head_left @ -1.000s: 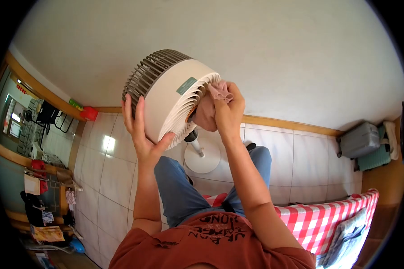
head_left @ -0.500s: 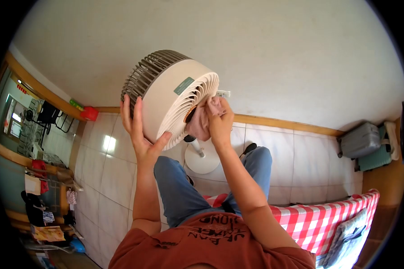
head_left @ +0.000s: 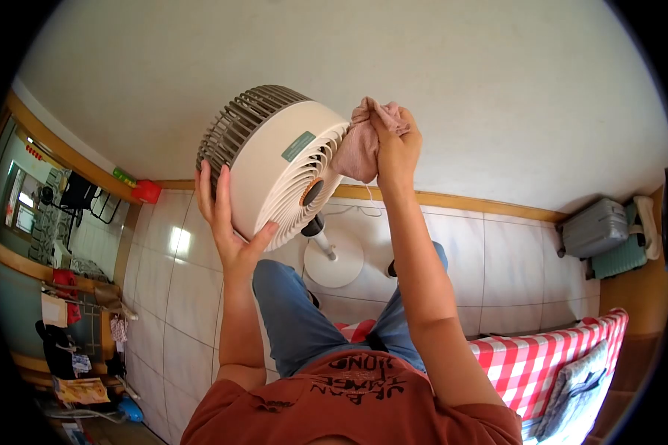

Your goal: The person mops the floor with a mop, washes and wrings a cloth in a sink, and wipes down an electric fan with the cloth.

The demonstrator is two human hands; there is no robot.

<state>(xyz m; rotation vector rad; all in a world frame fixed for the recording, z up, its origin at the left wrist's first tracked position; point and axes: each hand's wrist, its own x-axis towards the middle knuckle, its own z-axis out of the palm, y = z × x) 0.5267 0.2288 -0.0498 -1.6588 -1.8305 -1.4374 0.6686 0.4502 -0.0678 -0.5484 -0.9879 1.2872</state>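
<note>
A white pedestal fan (head_left: 278,152) with a grey rear cage stands before me, its head turned toward the right. My left hand (head_left: 231,226) grips the near lower side of the fan head, fingers on the rear cage and thumb at the front grille's edge. In my right hand (head_left: 399,152) is a crumpled pink cloth (head_left: 360,152), held at the upper right edge of the front grille. The orange and dark centre hub (head_left: 312,193) shows. Below, the fan's round white base (head_left: 334,259) rests on the floor between my legs.
A pale wall (head_left: 497,96) rises behind the fan above a tiled floor (head_left: 453,256). Suitcases (head_left: 595,230) stand at the right. A red checked cloth (head_left: 512,371) covers the seat beside me. At far left is a cluttered rack (head_left: 74,334); a red box (head_left: 147,191) sits by the wall.
My right hand has moved the cloth up and to the right, from the grille's centre to its upper edge, uncovering the hub. The fan head has shifted slightly left with my left hand.
</note>
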